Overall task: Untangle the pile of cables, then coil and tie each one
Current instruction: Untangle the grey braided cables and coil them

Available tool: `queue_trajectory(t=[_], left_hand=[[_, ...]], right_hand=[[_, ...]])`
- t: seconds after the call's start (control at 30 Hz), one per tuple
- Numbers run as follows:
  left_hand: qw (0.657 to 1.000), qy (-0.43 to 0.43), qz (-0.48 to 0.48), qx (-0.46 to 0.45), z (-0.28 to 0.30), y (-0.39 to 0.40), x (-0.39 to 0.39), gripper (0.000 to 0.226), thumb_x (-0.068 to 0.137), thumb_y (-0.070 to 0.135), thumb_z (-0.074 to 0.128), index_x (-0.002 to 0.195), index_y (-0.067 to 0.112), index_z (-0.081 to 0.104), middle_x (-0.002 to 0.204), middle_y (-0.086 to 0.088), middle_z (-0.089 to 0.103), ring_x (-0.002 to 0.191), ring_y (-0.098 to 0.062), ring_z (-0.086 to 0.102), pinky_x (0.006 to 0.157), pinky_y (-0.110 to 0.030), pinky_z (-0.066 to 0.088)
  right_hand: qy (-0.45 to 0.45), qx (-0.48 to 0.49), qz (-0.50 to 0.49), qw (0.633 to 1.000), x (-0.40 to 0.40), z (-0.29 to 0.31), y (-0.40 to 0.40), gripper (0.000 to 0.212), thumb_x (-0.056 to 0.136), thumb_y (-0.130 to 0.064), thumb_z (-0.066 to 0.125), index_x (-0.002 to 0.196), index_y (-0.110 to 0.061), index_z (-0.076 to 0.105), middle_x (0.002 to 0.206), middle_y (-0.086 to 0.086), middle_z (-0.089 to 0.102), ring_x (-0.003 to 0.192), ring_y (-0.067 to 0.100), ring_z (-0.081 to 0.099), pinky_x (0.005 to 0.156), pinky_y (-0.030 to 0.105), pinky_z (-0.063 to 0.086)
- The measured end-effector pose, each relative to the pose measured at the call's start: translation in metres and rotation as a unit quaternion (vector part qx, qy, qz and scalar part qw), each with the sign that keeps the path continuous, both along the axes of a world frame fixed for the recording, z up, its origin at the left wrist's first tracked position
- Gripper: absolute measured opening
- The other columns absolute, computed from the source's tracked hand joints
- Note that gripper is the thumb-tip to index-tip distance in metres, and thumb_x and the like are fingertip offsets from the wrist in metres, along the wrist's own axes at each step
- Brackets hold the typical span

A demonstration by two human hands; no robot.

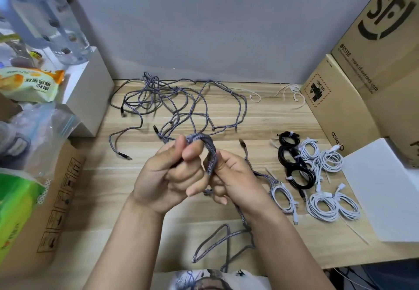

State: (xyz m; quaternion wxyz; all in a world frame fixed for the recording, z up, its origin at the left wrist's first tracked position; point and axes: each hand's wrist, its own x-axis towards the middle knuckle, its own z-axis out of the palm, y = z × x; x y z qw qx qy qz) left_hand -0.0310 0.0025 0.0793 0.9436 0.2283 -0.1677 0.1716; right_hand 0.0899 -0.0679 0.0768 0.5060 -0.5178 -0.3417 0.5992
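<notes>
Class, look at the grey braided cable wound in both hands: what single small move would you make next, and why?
Probably wind one more loop onto the coil that the left hand and right hand hold in their grip. A loose tail hangs below the hands toward the table edge, so the cable looks only partly coiled; it seems too early to tie it like the finished white coils.

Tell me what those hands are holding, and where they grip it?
Both hold a half-coiled grey braided cable: the left hand grips the loops, the right hand pinches them beside it; its tail hangs loose below.
</notes>
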Motion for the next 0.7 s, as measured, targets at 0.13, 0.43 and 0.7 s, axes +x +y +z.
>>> queue_trajectory(t=[0.13,0.43,0.7], left_hand=[[0.988,0.003,0.078,-0.133,-0.003,0.000,0.010,0.030,0.103,0.022,0.034,0.095,0.000,0.052,0.056,-0.001,0.032,0.045,-0.015,0.024,0.066,-0.029,0.036],[0.848,0.304,0.432,-0.035,-0.009,-0.010,0.035,0.014,0.088,0.023,0.040,0.090,0.010,0.046,0.048,0.010,0.036,0.039,-0.004,0.033,0.054,-0.018,0.046],[0.711,0.399,0.517,0.260,-0.036,0.009,0.017,0.012,0.090,0.024,0.040,0.096,0.016,0.048,0.052,0.008,0.044,0.050,-0.005,0.039,0.054,-0.021,0.037]], right_hand=[[-0.113,-0.057,0.051,0.991,0.000,-0.011,-0.002,0.038,0.092,-0.047,0.032,0.071,-0.016,0.040,0.039,-0.014,0.027,0.034,0.002,0.022,0.038,0.020,0.025],[-0.148,-0.115,0.111,0.976,-0.003,-0.021,-0.006,0.041,0.101,-0.032,0.034,0.064,-0.018,0.040,0.033,-0.013,0.030,0.030,0.000,0.018,0.035,0.014,0.012],[0.111,-0.139,0.089,0.980,0.006,-0.010,-0.017,0.033,0.080,-0.039,0.051,0.060,-0.016,0.039,0.039,-0.010,0.024,0.029,-0.001,0.016,0.035,0.014,0.016]])
